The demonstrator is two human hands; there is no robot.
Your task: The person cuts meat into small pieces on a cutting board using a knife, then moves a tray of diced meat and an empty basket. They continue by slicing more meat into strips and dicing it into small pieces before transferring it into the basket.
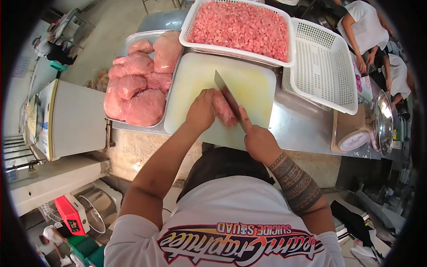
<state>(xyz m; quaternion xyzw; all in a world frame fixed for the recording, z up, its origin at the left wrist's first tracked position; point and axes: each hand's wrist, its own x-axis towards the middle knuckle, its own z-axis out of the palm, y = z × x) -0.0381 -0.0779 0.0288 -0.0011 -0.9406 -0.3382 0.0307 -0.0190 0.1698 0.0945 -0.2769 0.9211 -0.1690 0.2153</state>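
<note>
A strip of raw meat [225, 110] lies on the white cutting board [191, 80] in front of me. My left hand [202, 110] presses on its left side, fingers closed against it. In my right hand [259, 139] is a knife [226, 89] with a broad blade, its index finger stretched along the blade. The blade slants along the right side of the meat, its tip pointing away from me. Left of the board, a metal tray [150, 33] holds several large pieces of raw meat [143, 104].
Beyond the board stands a white basket [291, 40] full of diced meat [238, 29]. Another white basket [320, 66] sits to its right. A scale [354, 139] and a metal bowl [382, 118] are at the far right, near people [364, 26] working.
</note>
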